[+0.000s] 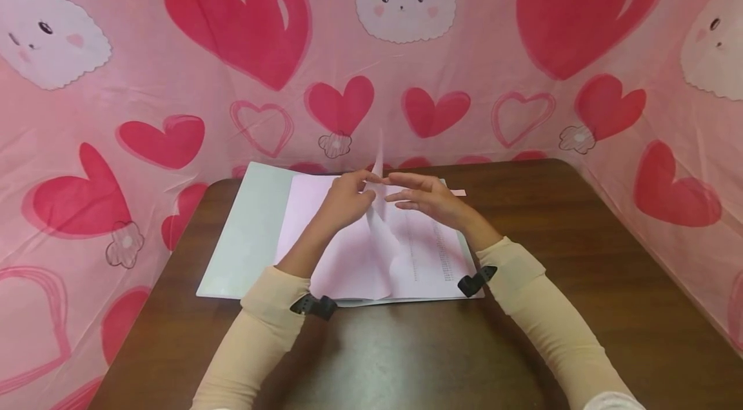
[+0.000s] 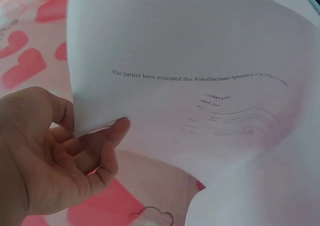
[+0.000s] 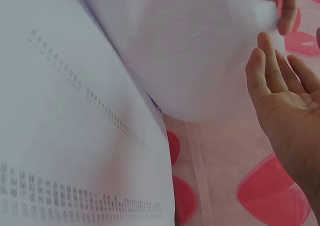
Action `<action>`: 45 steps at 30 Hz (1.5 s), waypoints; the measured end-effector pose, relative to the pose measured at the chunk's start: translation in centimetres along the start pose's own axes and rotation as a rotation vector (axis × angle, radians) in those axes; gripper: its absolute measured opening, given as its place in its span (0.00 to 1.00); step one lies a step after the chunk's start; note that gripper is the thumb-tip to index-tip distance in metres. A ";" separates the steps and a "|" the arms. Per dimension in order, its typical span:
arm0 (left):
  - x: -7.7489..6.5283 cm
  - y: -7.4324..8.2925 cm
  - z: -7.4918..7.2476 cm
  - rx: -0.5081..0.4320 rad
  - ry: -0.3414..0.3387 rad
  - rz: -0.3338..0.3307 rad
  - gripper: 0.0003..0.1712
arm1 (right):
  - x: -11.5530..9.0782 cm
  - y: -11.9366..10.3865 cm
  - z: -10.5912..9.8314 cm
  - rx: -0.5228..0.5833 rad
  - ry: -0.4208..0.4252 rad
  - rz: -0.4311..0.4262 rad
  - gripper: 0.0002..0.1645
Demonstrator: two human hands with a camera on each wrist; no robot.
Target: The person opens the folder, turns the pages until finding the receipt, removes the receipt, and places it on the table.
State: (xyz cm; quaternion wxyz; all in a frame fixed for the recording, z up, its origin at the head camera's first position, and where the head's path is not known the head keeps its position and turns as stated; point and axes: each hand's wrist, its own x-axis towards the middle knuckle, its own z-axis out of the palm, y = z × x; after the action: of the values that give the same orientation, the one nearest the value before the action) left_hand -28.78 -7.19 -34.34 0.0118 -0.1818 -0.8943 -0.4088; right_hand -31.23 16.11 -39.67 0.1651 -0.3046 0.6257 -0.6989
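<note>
My left hand (image 1: 351, 197) pinches the edge of a raised sheet of paper (image 2: 170, 41), which stands up and bends between my two hands. In the left wrist view its printed text mentions a Non-Disclosure Agreement, with signature lines below. Across from it, my right hand (image 1: 429, 198) has its fingers stretched out, fingertips close to the sheet. The right wrist view shows that palm (image 3: 287, 106) with nothing in it. Beneath both hands lies an open pale folder (image 1: 246, 236) of papers. Its right-hand page (image 1: 432, 252) carries columns of small print.
A brown wooden table (image 1: 580, 307) bears the folder. A small pink strip (image 1: 458, 193) sticks out past the papers' right side. Pink cloth (image 1: 476, 55) with hearts and rabbits hangs behind the table and along both sides.
</note>
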 end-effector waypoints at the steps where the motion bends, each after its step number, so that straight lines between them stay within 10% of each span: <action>1: 0.0 -0.2 -0.3 0.006 -0.004 0.010 0.22 | -0.2 0.1 -0.2 -0.007 0.003 -0.002 0.31; 21: -2.0 -7.0 -7.0 -0.017 -0.164 -0.175 0.29 | -5.8 3.9 -4.3 -0.787 0.225 0.156 0.31; 45: -5.7 -14.6 -8.1 -0.131 -0.191 -0.397 0.31 | -9.1 6.2 -5.1 -1.053 0.079 0.371 0.49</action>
State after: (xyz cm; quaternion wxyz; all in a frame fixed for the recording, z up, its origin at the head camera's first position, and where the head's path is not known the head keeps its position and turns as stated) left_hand -29.34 -23.71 -40.55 -0.1654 -0.0405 -0.8811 -0.4413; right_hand -28.47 24.57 -47.84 0.0874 -0.2044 0.9391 -0.2619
